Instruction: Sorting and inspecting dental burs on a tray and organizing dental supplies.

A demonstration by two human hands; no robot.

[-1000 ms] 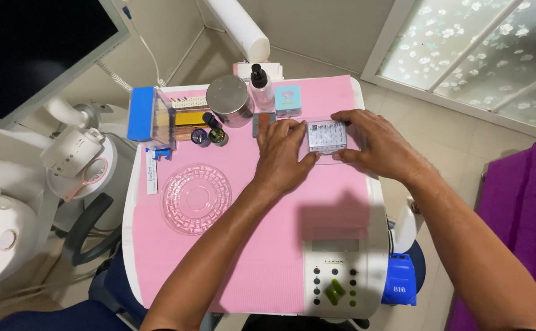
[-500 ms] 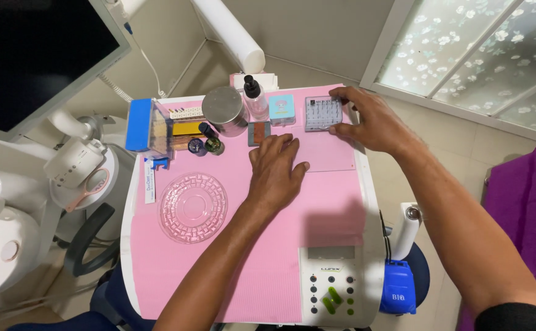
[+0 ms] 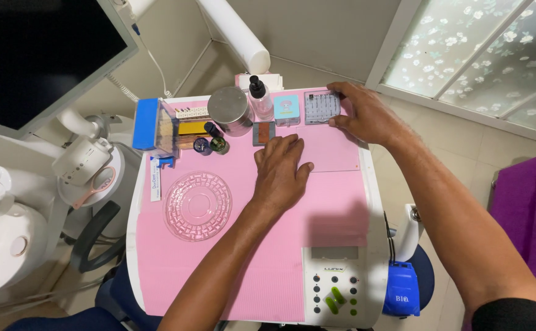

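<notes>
Head view: right hand (image 3: pixel 366 113) grips grey box (image 3: pixel 321 107).

Your body, as seen from the head camera:

- Left hand (image 3: pixel 280 175): bare, no glove, no ring or band visible on the fingers (image 3: pixel 278 147); the nails are short.
- Left forearm (image 3: pixel 219 270): bare along its whole visible length; no sleeve, watch or bracelet shows.
- Right hand (image 3: pixel 366 113): bare, ungloved, no ring visible on the parts that show.
- Right forearm (image 3: pixel 452 208): bare from wrist to past the elbow, nothing at the wrist.
- Dark short sleeve (image 3: pixel 516 314): black or very dark fabric, plain, its edge curving across your right upper arm at the frame's lower right corner.
</notes>
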